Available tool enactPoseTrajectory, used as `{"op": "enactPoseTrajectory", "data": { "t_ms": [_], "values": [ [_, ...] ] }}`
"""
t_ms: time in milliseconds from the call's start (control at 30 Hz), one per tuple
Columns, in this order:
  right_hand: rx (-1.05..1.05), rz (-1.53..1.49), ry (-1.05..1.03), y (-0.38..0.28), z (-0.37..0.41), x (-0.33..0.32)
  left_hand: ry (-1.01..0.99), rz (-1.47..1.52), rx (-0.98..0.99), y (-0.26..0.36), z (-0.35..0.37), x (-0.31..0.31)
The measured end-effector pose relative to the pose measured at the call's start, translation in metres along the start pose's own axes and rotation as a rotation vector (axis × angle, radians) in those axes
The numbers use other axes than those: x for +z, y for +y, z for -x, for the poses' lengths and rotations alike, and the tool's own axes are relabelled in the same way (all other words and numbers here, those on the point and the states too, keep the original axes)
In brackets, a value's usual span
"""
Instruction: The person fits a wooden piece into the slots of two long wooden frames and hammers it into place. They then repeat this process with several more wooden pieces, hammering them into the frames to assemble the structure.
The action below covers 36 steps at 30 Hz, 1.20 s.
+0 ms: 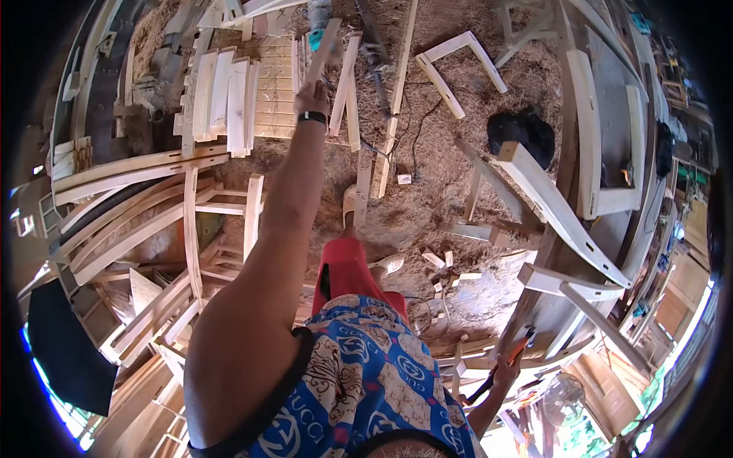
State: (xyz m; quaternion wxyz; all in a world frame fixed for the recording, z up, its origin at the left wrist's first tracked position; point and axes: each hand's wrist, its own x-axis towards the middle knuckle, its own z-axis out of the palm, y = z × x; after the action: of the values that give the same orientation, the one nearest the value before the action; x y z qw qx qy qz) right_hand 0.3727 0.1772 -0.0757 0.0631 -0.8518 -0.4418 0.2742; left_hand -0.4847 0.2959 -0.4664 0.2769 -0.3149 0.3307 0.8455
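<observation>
My left hand (pixel 311 99), with a dark band on the wrist, reaches far forward and is closed on a narrow wooden strip (pixel 325 47). The strip's far end lies beside a teal and grey power tool (pixel 316 34); whether they touch is unclear. Low on the right, my right hand (pixel 504 372) is wrapped round an orange and black hand tool (pixel 519 350), whose exact kind I cannot make out. Pale boards (pixel 221 95) lie side by side left of my left hand. Two crossed strips (pixel 347 91) lean just right of it.
A U-shaped wooden frame (pixel 450 55) and a black bag (pixel 527 131) lie on the sawdust-covered floor (pixel 427 206). Curved wooden parts (pixel 137 168) and chair-like frames (pixel 191 229) stand at left. A long beam (pixel 561 206) and more frames fill the right. Cords cross the floor.
</observation>
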Motion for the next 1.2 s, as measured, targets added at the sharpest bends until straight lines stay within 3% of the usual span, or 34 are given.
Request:
{"op": "enactPoseTrajectory", "data": {
  "t_ms": [33, 67, 100, 167, 200, 367, 400, 433, 500, 533, 567, 633, 667, 767, 833, 1000, 1067, 1100, 1167, 1200],
  "values": [
    [-0.036, 0.034, 0.003, -0.01, -0.002, 0.001, -0.041, 0.068, -0.022, -0.012, 0.002, -0.008],
    [0.116, -0.045, -0.051, -0.018, 0.001, -0.005, -0.06, -0.044, -0.01, -0.026, 0.004, -0.014],
    [0.105, -0.033, -0.048, -0.02, -0.002, -0.005, 0.007, 0.021, -0.113, -0.036, -0.009, -0.02],
    [-0.176, 0.062, -0.029, -0.01, -0.007, -0.01, 0.066, -0.108, -0.229, -0.055, -0.004, -0.031],
    [0.023, -0.01, -0.081, -0.048, 0.011, -0.008, 0.077, -0.1, -0.228, -0.06, -0.006, -0.039],
    [0.175, -0.125, -0.132, -0.059, 0.01, -0.009, -0.019, -1.685, 0.029, -0.075, -0.03, -0.107],
    [0.163, -0.054, -0.096, -0.079, 0.022, -0.003, -0.083, -1.744, -0.009, -0.077, -0.054, -0.131],
    [0.15, 0.016, -0.058, -0.091, 0.026, 0.002, -0.075, -1.745, -0.009, -0.071, -0.054, -0.138],
    [0.175, -0.014, -0.028, -0.081, 0.019, 0.001, -0.071, -1.333, 0.141, -0.061, -0.05, -0.155],
    [0.159, 0.005, -0.065, -0.076, 0.015, -0.003, -0.007, -1.687, 0.137, -0.039, -0.053, -0.152],
    [0.142, 0.023, -0.101, -0.069, 0.011, -0.007, -0.003, -1.688, 0.137, -0.027, -0.045, -0.144],
    [0.179, -0.033, -0.132, -0.06, 0.007, -0.012, 0.563, -1.976, 0.338, -0.008, -0.026, -0.134],
    [0.159, -0.037, -0.13, -0.042, -0.003, -0.02, 0.568, -1.97, 0.345, -0.005, -0.034, -0.141],
    [0.147, 0.03, -0.109, -0.035, -0.011, -0.021, 0.505, -2.073, 0.47, 0.008, -0.059, -0.169],
    [0.165, 0.079, -0.103, -0.037, -0.009, -0.021, 0.216, -1.903, 0.08, 0.023, -0.072, -0.173],
    [0.175, 0.147, -0.101, -0.042, -0.008, -0.019, 0.174, -1.71, 0.005, 0.036, -0.085, -0.179],
    [0.169, 0.167, -0.107, -0.044, -0.009, -0.018, -0.451, -2.563, 0.426, 0.046, -0.103, -0.196],
    [0.168, 0.171, -0.112, -0.045, -0.009, -0.018, -0.447, -2.561, 0.426, 0.047, -0.111, -0.21],
    [0.155, 0.179, -0.114, -0.047, -0.011, -0.019, -0.237, -1.938, 0.476, 0.042, -0.127, -0.233],
    [0.155, 0.182, -0.114, -0.045, -0.011, -0.02, -0.063, -1.743, 0.194, 0.041, -0.114, -0.212]
  ]
}}
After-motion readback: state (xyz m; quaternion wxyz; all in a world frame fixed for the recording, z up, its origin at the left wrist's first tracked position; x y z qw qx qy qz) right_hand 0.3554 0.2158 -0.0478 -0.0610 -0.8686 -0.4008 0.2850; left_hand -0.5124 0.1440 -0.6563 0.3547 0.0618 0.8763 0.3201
